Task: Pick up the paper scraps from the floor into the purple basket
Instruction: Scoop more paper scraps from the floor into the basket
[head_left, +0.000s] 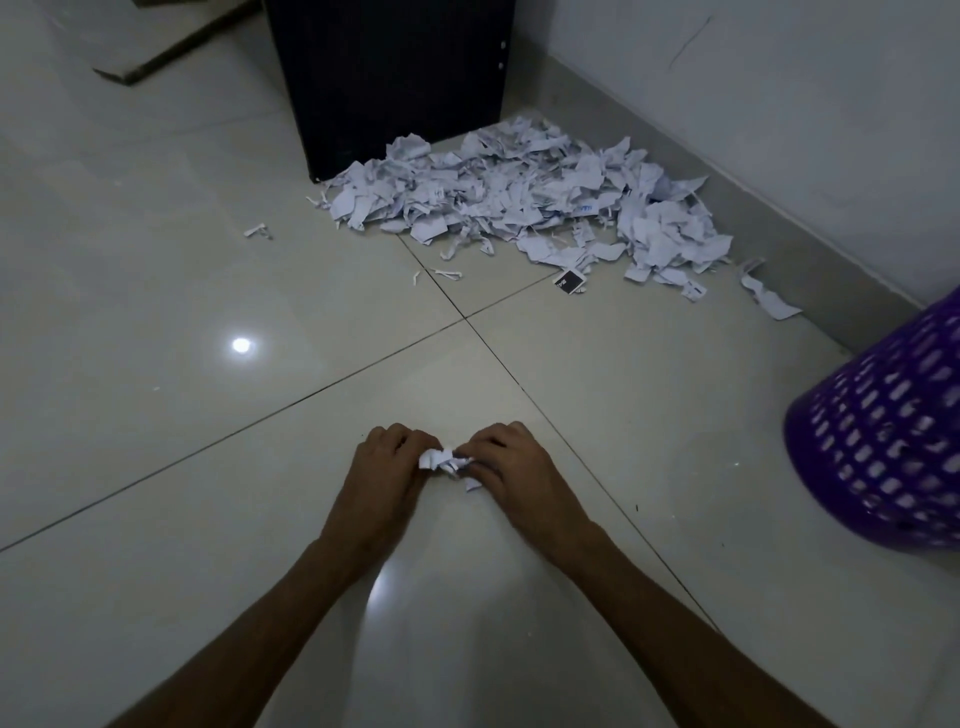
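Both hands (447, 467) around crumpled white scraps (448, 462)

A floor of large glossy pale tiles (182, 260) was seen, crossed by dark grout lines. A dark cabinet (387, 83) stood at the far end. To the right of the cabinet a pale wall (779, 93) with a grey skirting (753, 218) ran along. Left of and nearer than the cabinet, a bright light spot (240, 345) was reflected on the tiles. The room was dimly lit.

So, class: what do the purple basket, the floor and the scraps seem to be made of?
Purple basket: likely moulded plastic, with glossy latticed walls. Floor: apparently polished ceramic tile, given the grout lines and lamp glare. Scraps: thin white paper, torn and crumpled, some printed.
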